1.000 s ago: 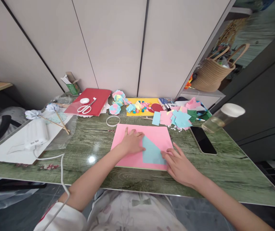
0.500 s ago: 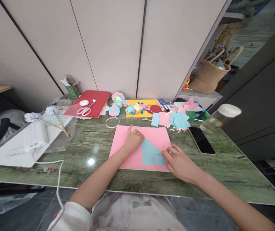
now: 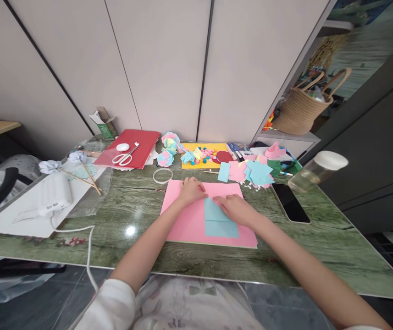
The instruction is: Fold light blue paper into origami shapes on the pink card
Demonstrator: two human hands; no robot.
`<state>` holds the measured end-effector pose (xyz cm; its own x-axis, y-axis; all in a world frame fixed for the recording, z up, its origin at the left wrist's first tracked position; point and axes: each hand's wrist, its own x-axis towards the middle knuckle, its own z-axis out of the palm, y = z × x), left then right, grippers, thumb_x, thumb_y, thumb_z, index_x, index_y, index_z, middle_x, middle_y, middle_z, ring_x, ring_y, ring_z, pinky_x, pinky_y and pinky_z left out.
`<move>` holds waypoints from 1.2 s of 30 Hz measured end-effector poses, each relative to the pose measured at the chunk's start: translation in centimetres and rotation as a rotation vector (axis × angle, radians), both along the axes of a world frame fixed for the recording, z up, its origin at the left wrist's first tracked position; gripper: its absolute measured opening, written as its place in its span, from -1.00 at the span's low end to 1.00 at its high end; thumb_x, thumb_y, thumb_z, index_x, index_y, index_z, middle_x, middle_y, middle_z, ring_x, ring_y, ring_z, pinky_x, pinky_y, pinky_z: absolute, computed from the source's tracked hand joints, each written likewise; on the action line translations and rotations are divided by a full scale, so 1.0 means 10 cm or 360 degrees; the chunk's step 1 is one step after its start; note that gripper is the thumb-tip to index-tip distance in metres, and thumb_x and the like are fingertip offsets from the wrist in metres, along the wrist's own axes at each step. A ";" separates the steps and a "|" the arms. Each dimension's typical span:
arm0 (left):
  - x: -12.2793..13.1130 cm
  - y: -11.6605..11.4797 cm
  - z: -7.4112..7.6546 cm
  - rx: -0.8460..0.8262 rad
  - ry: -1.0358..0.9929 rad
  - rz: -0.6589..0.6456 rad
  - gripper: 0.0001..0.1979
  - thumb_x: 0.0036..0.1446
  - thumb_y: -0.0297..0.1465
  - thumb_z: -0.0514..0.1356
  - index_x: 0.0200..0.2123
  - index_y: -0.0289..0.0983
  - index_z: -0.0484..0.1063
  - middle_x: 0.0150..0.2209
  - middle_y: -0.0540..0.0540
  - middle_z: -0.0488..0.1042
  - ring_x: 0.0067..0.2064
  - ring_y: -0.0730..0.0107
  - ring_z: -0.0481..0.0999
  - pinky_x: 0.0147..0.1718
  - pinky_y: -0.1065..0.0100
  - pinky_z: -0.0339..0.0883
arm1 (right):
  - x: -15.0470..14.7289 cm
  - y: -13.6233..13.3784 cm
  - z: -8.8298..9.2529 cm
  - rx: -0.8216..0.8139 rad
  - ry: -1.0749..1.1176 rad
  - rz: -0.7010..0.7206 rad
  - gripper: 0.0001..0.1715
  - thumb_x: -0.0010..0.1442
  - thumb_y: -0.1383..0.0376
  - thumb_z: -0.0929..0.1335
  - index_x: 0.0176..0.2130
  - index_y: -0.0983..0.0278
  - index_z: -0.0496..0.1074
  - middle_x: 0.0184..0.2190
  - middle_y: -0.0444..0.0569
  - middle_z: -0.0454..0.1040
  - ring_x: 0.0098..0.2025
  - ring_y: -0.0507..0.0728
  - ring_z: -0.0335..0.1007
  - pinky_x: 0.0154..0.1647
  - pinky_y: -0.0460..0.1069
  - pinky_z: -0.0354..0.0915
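A light blue sheet of paper (image 3: pixel 221 228) lies on a larger pink sheet (image 3: pixel 185 224) in front of me. Its upper part is folded into a slanted edge, with a level line across the middle. At the top left corner of the blue paper rests my left hand (image 3: pixel 191 190), thumb at the corner and fingers apart over the pink sheet. My right hand (image 3: pixel 237 209) lies along the slanted fold, fingers stretched towards the left hand and touching the paper. The blue paper's right corner is partly hidden under it.
Behind the pink sheet lie loose coloured paper pieces (image 3: pixel 260 173), a yellow sheet (image 3: pixel 185 149) with small balls, and a tape ring (image 3: pixel 163 175). Scissors (image 3: pixel 123 158) sit on a red folder (image 3: pixel 144 140). A phone (image 3: pixel 290 203) and a bottle (image 3: pixel 304 176) stand right; a white cable (image 3: pixel 89 247) hangs left.
My right hand has moved up and left from the blue paper's right edge onto the slanted fold. My left hand's fingers have drawn in near the top corner. The view has shifted slightly.
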<state>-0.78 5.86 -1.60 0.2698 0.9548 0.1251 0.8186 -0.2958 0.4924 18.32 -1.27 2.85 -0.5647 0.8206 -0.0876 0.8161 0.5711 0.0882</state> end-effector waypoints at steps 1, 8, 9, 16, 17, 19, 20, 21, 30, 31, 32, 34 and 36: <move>-0.01 -0.01 0.01 -0.0007 -0.0009 -0.0002 -0.80 -0.19 -0.15 0.29 -0.46 -0.11 0.50 -0.26 -0.03 0.36 -0.10 0.14 0.26 -0.16 0.17 0.09 | -0.05 0.05 -0.03 0.0009 -0.0018 0.0018 -0.63 0.23 0.36 0.11 0.02 0.25 0.22 -0.41 0.00 0.46 -0.30 0.13 0.35 -0.26 -0.03 0.07; -0.04 -0.05 0.03 -0.0050 -0.0056 0.0006 -0.91 -0.04 -0.28 0.19 -0.44 -0.08 0.50 -0.22 0.01 0.38 -0.08 0.22 0.25 -0.13 0.22 0.06 | -0.19 0.08 -0.20 0.0096 -0.0102 0.0031 -0.55 0.18 0.44 0.14 0.08 0.29 0.19 -0.37 0.08 0.48 -0.21 0.19 0.32 -0.13 0.04 -0.01; -0.03 -0.04 0.02 -0.0062 -0.0055 0.0022 -0.91 -0.05 -0.29 0.20 -0.43 -0.08 0.50 -0.22 0.00 0.38 -0.07 0.21 0.25 -0.13 0.21 0.05 | -0.18 0.06 -0.21 0.0105 -0.0110 0.0031 -0.55 0.18 0.44 0.14 0.08 0.30 0.19 -0.38 0.08 0.48 -0.21 0.18 0.31 -0.12 0.04 -0.03; 0.06 0.05 0.04 -0.0175 -0.0024 0.0135 -0.86 -0.16 -0.34 0.22 -0.42 -0.06 0.50 -0.23 -0.02 0.38 -0.09 0.14 0.25 -0.16 0.18 0.05 | -0.02 -0.13 -0.15 0.0153 -0.0151 0.0042 -0.55 0.18 0.45 0.15 0.07 0.26 0.21 -0.43 0.04 0.48 -0.24 0.15 0.32 -0.07 0.05 -0.07; 0.06 0.06 0.04 -0.0192 -0.0018 0.0143 -0.85 -0.17 -0.34 0.22 -0.42 -0.06 0.50 -0.23 -0.02 0.38 -0.10 0.14 0.25 -0.17 0.18 0.05 | 0.02 -0.17 -0.15 0.0161 -0.0150 0.0042 -0.55 0.18 0.44 0.15 0.07 0.25 0.22 -0.43 0.03 0.48 -0.25 0.15 0.32 -0.07 0.05 -0.07; 0.07 0.08 0.05 -0.0223 -0.0006 0.0152 -0.84 -0.18 -0.35 0.23 -0.42 -0.06 0.50 -0.24 -0.02 0.38 -0.10 0.14 0.26 -0.17 0.18 0.05 | 0.10 -0.26 -0.14 0.0182 -0.0135 0.0048 -0.54 0.16 0.45 0.17 0.06 0.24 0.22 -0.45 0.00 0.48 -0.24 0.14 0.33 -0.06 0.05 -0.08; 0.07 0.08 0.06 -0.0236 0.0000 0.0154 -0.84 -0.19 -0.35 0.23 -0.42 -0.06 0.50 -0.23 -0.02 0.38 -0.10 0.14 0.26 -0.17 0.18 0.05 | 0.14 -0.31 -0.14 0.0190 -0.0128 0.0044 -0.53 0.15 0.45 0.18 0.06 0.23 0.22 -0.46 -0.01 0.48 -0.25 0.14 0.33 -0.05 0.05 -0.08; 0.07 0.09 0.06 -0.0248 0.0006 0.0154 -0.83 -0.20 -0.34 0.23 -0.42 -0.06 0.50 -0.23 -0.02 0.38 -0.10 0.13 0.26 -0.17 0.18 0.04 | 0.18 -0.35 -0.14 0.0194 -0.0123 0.0035 -0.53 0.13 0.46 0.19 0.05 0.23 0.23 -0.47 -0.02 0.48 -0.26 0.13 0.33 -0.05 0.04 -0.08; 0.06 0.10 0.09 -0.0289 0.0056 0.0148 -0.80 -0.20 -0.31 0.24 -0.39 -0.06 0.49 -0.21 -0.01 0.38 -0.09 0.15 0.25 -0.17 0.21 0.05 | 0.42 -0.67 -0.11 0.0209 -0.0132 0.0060 -0.58 0.13 0.45 0.22 0.00 0.27 0.30 -0.54 -0.05 0.43 -0.30 0.14 0.31 -0.03 0.08 -0.07; 0.06 0.10 0.09 -0.0283 0.0060 0.0142 -0.81 -0.19 -0.31 0.24 -0.38 -0.07 0.49 -0.21 -0.01 0.37 -0.09 0.15 0.25 -0.17 0.21 0.05 | 0.44 -0.70 -0.11 0.0212 -0.0138 0.0064 -0.58 0.12 0.46 0.22 0.00 0.28 0.30 -0.55 -0.06 0.43 -0.30 0.14 0.30 -0.02 0.08 -0.08; 0.06 0.09 0.09 -0.0273 0.0064 0.0134 -0.82 -0.17 -0.29 0.23 -0.38 -0.07 0.48 -0.21 -0.01 0.37 -0.09 0.14 0.24 -0.17 0.20 0.05 | 0.45 -0.73 -0.10 0.0213 -0.0140 0.0065 -0.57 0.11 0.47 0.23 0.00 0.28 0.30 -0.55 -0.06 0.42 -0.31 0.14 0.30 -0.01 0.09 -0.09; 0.07 0.05 0.10 -0.0238 0.0071 0.0113 -0.83 -0.11 -0.24 0.19 -0.37 -0.09 0.46 -0.20 -0.03 0.35 -0.07 0.13 0.23 -0.16 0.19 0.04 | 0.47 -0.76 -0.10 0.0213 -0.0139 0.0069 -0.55 0.09 0.48 0.23 0.00 0.30 0.30 -0.56 -0.05 0.41 -0.31 0.14 0.29 -0.01 0.10 -0.09; 0.09 -0.02 0.11 -0.0189 0.0081 0.0085 -0.76 -0.07 -0.15 0.17 -0.33 -0.11 0.43 -0.18 -0.06 0.33 -0.04 0.11 0.21 -0.12 0.16 0.02 | 0.46 -0.77 -0.11 0.0209 -0.0136 0.0073 -0.55 0.08 0.48 0.24 -0.01 0.32 0.30 -0.55 -0.04 0.42 -0.30 0.15 0.29 -0.01 0.10 -0.08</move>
<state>0.14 5.69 -0.53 0.2216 0.9751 -0.0019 0.8562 -0.1936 0.4789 22.95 -8.97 1.79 -0.5969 0.8018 -0.0305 0.7759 0.5865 0.2324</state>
